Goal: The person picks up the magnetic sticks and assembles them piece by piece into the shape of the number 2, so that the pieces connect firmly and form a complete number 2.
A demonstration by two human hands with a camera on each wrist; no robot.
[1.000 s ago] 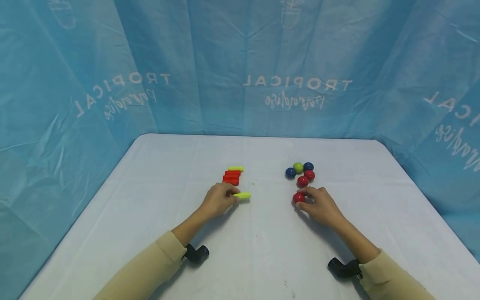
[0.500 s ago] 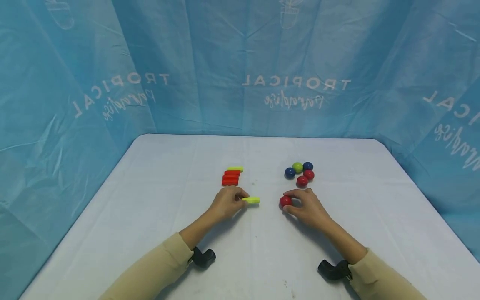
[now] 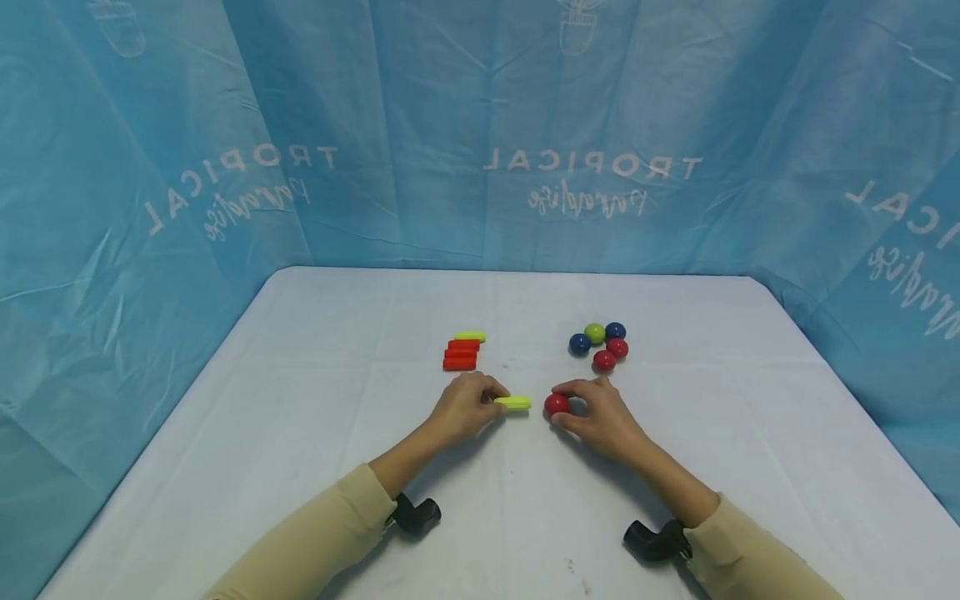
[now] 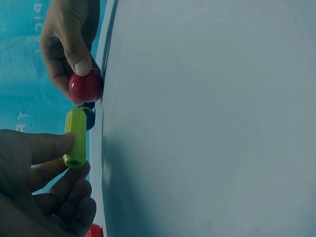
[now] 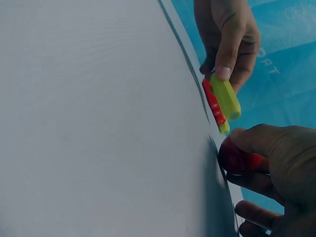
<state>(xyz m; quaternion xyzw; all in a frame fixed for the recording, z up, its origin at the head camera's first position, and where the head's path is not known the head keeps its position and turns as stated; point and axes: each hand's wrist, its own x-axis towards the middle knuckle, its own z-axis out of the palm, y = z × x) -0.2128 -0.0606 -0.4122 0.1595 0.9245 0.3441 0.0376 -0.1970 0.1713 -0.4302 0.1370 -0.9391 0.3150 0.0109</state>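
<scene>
My left hand (image 3: 467,407) pinches a short yellow-green plastic stick (image 3: 516,403) between thumb and fingers, with its free end pointing right. In the left wrist view the stick (image 4: 76,139) has ribbed sides and a hole in its near end. Facing it, my right hand (image 3: 606,422) holds a glossy red ball (image 3: 556,405) with thumb and fingertips around its sides. A small gap separates the stick's free end from the ball in the head view. In the right wrist view my palm and fingers partly cover the ball (image 5: 236,157).
Beyond my left hand, several red sticks (image 3: 460,364) lie in a row with one yellow-green stick (image 3: 470,337) behind them. Behind my right hand sit two red balls (image 3: 603,361), two blue balls (image 3: 579,345) and a green ball (image 3: 595,332). A blue printed curtain surrounds the white table (image 3: 337,333).
My left hand has carried the yellow-green stick right and slightly nearer, while my right hand has brought the red ball left. The gap between them has narrowed greatly.
</scene>
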